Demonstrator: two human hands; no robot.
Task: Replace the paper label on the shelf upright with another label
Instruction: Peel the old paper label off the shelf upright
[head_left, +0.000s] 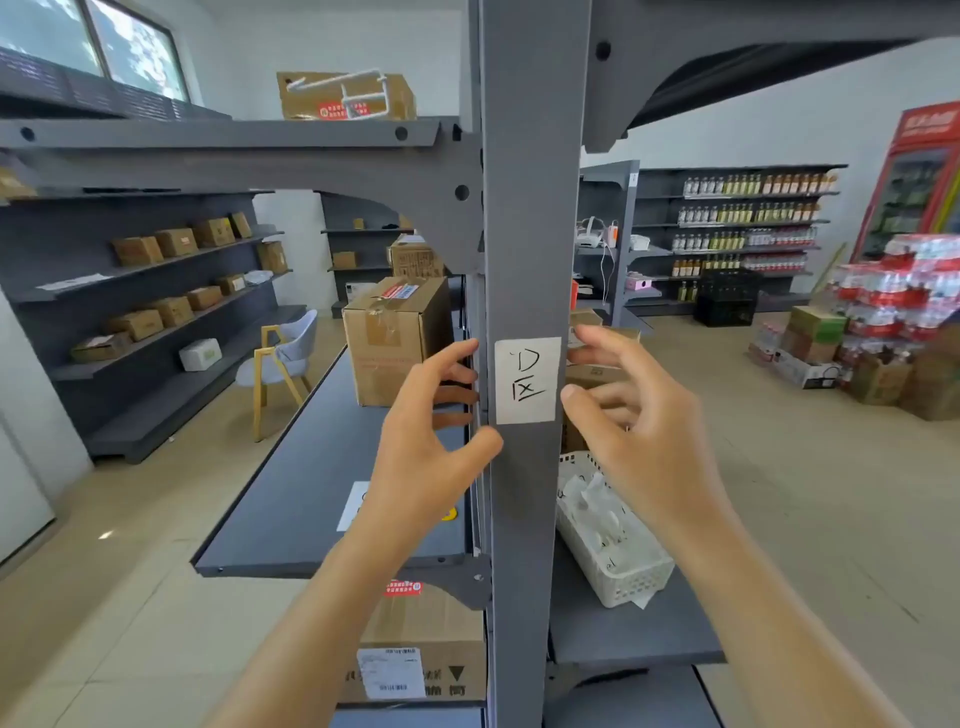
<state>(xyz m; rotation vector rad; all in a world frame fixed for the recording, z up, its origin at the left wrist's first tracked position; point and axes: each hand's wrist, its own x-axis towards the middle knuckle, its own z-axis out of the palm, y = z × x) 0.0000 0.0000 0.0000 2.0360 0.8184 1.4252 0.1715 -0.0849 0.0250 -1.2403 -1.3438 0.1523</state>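
Observation:
A white paper label (527, 379) with handwritten marks sticks on the grey shelf upright (532, 208) at chest height. My left hand (431, 447) is just left of the upright, fingers spread, its thumb touching the post's edge below the label. My right hand (631, 421) hovers to the right of the label with fingers apart, the thumb tip close to the label's right edge. Neither hand holds anything. Another white paper sheet (350, 506) lies on the left shelf, partly hidden by my left wrist.
A cardboard box (395, 338) stands on the left shelf (291, 499) behind my left hand. A white plastic basket (618, 561) with crumpled paper sits on the right shelf. More boxes sit below. A chair (280, 358) and stocked shelves stand beyond.

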